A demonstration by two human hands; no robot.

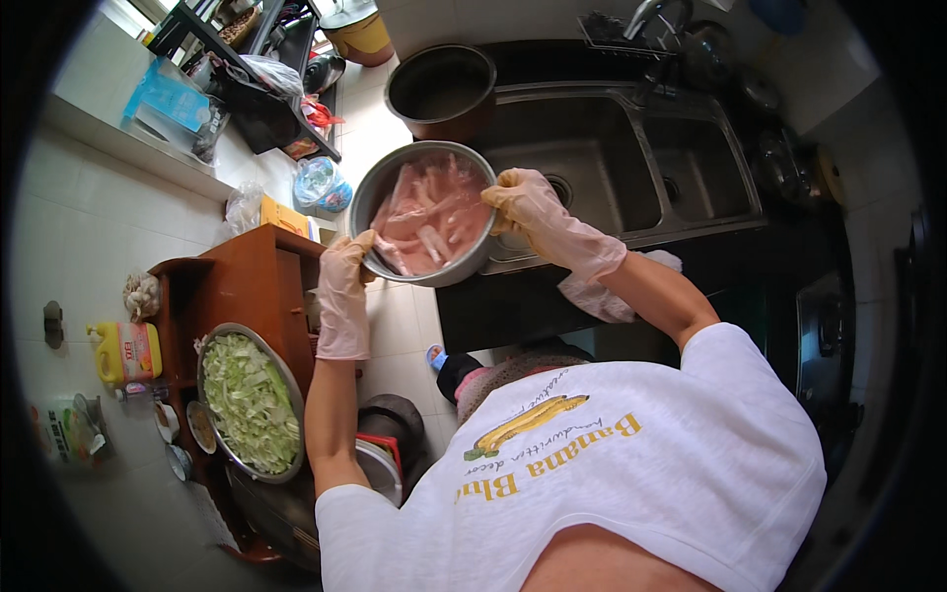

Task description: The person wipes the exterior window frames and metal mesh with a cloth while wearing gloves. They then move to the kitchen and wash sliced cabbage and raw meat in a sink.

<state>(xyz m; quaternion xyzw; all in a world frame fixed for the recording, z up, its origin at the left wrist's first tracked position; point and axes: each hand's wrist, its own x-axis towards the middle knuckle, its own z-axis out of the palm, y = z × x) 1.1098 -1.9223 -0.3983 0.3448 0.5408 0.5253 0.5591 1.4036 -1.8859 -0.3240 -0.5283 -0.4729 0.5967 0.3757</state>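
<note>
Both hands, in thin pale gloves, hold a round metal pot by its rim, one on each side. Raw pink meat pieces lie in it, some in pinkish liquid. My left hand grips the rim at the lower left, its thumb over the edge. On the right, my right hand grips the rim with bent fingers, beside the sink's edge. A larger dark pot stands just beyond the held one. Whether the held pot touches the counter cannot be told.
A double-bowl steel sink lies right, under a faucet. A cloth rests on the dark counter. At left, a wooden cabinet stands near a basin of shredded cabbage. A yellow jug and a black shelf rack stand farther off.
</note>
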